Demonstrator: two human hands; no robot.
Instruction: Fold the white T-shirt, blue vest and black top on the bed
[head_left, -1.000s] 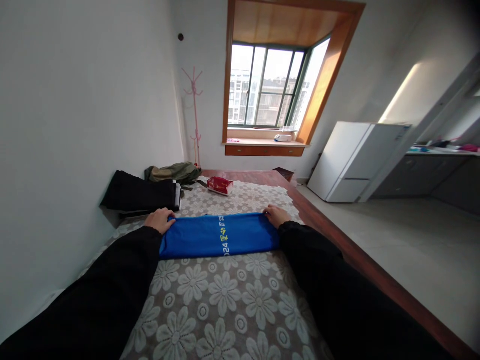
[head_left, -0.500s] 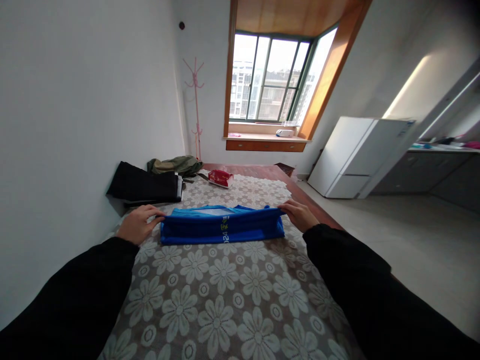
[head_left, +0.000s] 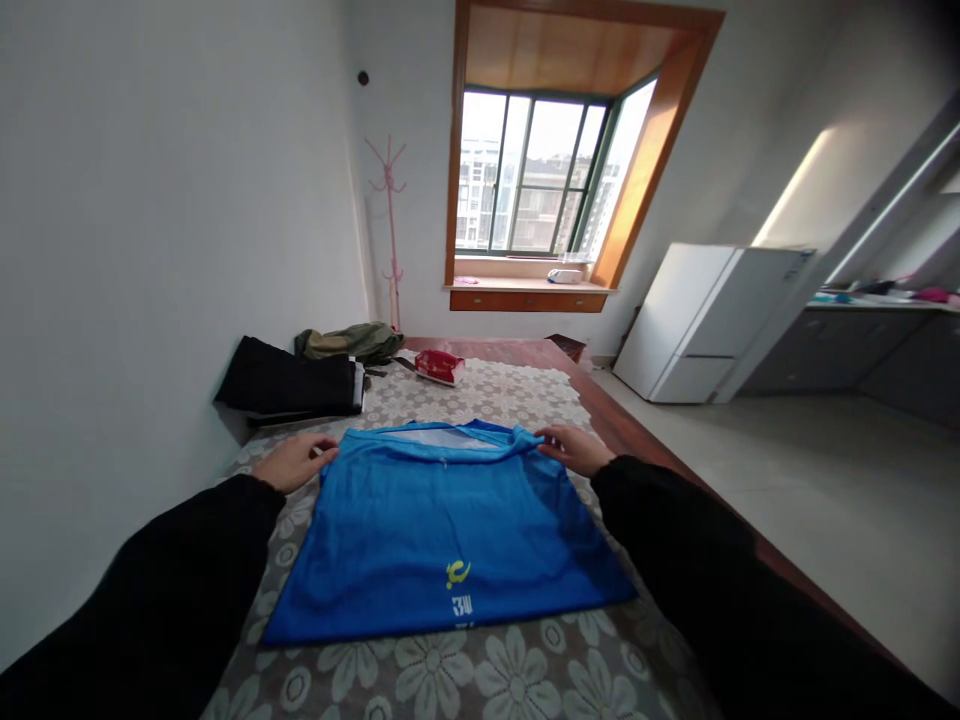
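Observation:
A blue sleeveless sports shirt [head_left: 450, 520] lies spread on the patterned tablecloth, its neckline at the far side and its lower edge toward me. A yellow mark and white lettering show near that lower edge. My left hand [head_left: 295, 463] is at the far left corner of the shirt, with curled fingertips and thumb on the cloth's edge. At the far right corner, my right hand [head_left: 576, 450] pinches a bunched bit of the fabric near the shoulder. Both hands are closed.
Beyond the shirt are a red packet [head_left: 440, 367], a folded black cloth item [head_left: 289, 380] and an olive bag [head_left: 352, 343]. A wall [head_left: 150, 250] borders the left side. A pink coat stand [head_left: 390, 230] and a white fridge [head_left: 682, 320] stand farther off.
The shirt was a narrow folded strip with its edge lifted between my hands. Now it spreads flat toward me, and my hands have come slightly closer together at its far corners.

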